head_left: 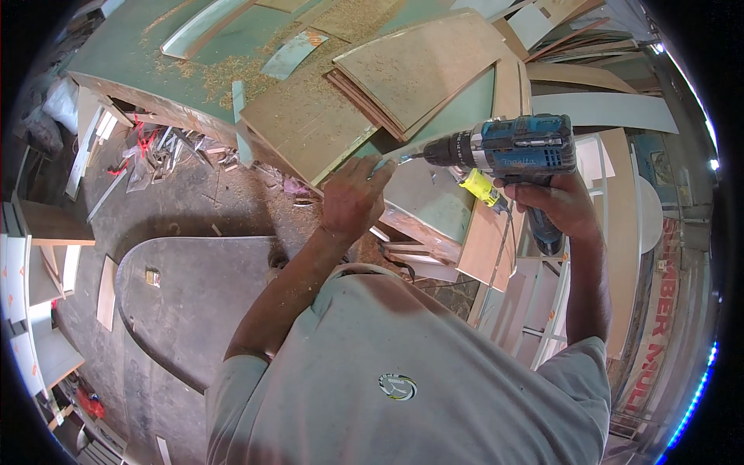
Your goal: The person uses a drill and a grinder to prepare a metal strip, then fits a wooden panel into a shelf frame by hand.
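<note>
My right hand [559, 203] is wrapped round the grip of a blue and black cordless drill [523, 146], held level above the workbench. Its chuck and bit point left, toward my other hand. Close to the bit's tip, my left hand [353, 198] is closed, fingers pinched together. A small bluish bit of something shows at those fingertips, too small to name. Beneath the drill, a yellow-green power tool [480, 188] with a dark cord rests by the bench's edge.
Stacked wooden boards [422, 70] and a brown panel [310, 116] lie on the green bench [186, 85], strewn with sawdust. Offcuts [174, 147] litter the floor below. A rounded dark board [201, 302] lies at left, and white framing [535, 302] stands at right.
</note>
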### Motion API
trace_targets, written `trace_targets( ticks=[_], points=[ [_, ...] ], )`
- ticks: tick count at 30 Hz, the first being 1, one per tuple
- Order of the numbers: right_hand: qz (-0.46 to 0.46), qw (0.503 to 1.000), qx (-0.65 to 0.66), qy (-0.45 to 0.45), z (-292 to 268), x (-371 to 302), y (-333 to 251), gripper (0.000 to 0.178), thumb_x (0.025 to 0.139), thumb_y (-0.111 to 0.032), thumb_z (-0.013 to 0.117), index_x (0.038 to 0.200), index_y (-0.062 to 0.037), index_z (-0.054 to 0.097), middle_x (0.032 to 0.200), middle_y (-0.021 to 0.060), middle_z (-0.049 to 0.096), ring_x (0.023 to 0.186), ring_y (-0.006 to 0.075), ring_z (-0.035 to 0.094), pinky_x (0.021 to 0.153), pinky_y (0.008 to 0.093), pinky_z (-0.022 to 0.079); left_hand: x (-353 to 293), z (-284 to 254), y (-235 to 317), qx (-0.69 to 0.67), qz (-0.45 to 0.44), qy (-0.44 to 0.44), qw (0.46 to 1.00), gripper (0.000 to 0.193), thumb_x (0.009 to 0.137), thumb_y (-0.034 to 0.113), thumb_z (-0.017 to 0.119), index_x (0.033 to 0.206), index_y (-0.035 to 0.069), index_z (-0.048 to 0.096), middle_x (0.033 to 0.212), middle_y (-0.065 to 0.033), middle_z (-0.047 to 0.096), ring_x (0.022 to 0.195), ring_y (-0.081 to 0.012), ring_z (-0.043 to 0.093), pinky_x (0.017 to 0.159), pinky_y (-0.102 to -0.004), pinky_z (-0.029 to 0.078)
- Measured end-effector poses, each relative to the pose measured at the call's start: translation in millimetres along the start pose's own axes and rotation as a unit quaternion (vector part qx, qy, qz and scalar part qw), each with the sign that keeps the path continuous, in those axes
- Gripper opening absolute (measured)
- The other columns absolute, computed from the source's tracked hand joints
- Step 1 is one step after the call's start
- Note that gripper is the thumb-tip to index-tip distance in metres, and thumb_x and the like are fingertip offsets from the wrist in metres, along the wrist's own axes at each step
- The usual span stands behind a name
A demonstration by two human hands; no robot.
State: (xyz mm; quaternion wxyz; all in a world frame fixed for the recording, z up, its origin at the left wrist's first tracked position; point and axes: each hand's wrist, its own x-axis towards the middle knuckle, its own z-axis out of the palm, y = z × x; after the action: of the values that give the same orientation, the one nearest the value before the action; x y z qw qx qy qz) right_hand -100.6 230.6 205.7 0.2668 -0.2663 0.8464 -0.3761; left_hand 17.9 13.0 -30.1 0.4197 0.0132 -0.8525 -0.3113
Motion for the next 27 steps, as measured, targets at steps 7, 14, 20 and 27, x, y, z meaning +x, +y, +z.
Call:
trace_targets(
  ticks=[7, 14, 20, 27],
  points=[
    [0.009, 1.0, -0.01, 0.006, 1, 0, -4, 0.034, 0.082, -0.006, 0.075, 0.115, -0.0022, 0.069, 0.099, 0.0079, 0.075, 0.077, 0.0099, 0.065, 0.067, 0.0265, 0.053, 0, 0, -1, 0.001, 0.013, -0.009, 1.0, 0.047, 0.068, -0.003, 0.066, 0.114, 0.006, 0.066, 0.108, -0.0119, 0.065, 0.095, -0.0298, 0.064, 0.079, -0.0391, 0.056],
    [0.011, 1.0, -0.004, -0.011, 1, 4, -3, 0.037, 0.084, -0.007, 0.075, 0.12, -0.002, 0.068, 0.107, 0.0075, 0.074, 0.09, 0.012, 0.066, 0.078, 0.0284, 0.053, -1, 1, -2, 0.004, -0.002, -0.004, 1.0, 0.05, 0.069, -0.006, 0.069, 0.116, 0.01, 0.068, 0.108, -0.0101, 0.07, 0.093, -0.0293, 0.067, 0.077, -0.0371, 0.056],
    [0.009, 1.0, -0.008, -0.01, 3, 5, -8, 0.036, 0.083, -0.007, 0.076, 0.118, -0.0017, 0.067, 0.102, 0.0085, 0.075, 0.08, 0.0105, 0.065, 0.067, 0.027, 0.053, 0, -1, -1, -0.001, 0.0, -0.011, 1.0, 0.052, 0.069, -0.006, 0.069, 0.119, 0.011, 0.068, 0.109, -0.0115, 0.07, 0.094, -0.03, 0.067, 0.077, -0.0369, 0.056],
    [-0.016, 0.995, -0.076, -0.063, 6, 11, -37, 0.041, 0.085, -0.006, 0.075, 0.124, 0.0, 0.064, 0.113, 0.0065, 0.071, 0.099, 0.013, 0.063, 0.089, 0.0305, 0.052, 1, -4, -3, -0.002, 0.016, -0.006, 1.0, 0.05, 0.067, -0.001, 0.068, 0.116, 0.006, 0.066, 0.107, -0.012, 0.065, 0.094, -0.0294, 0.063, 0.077, -0.0385, 0.055]
  ],
)
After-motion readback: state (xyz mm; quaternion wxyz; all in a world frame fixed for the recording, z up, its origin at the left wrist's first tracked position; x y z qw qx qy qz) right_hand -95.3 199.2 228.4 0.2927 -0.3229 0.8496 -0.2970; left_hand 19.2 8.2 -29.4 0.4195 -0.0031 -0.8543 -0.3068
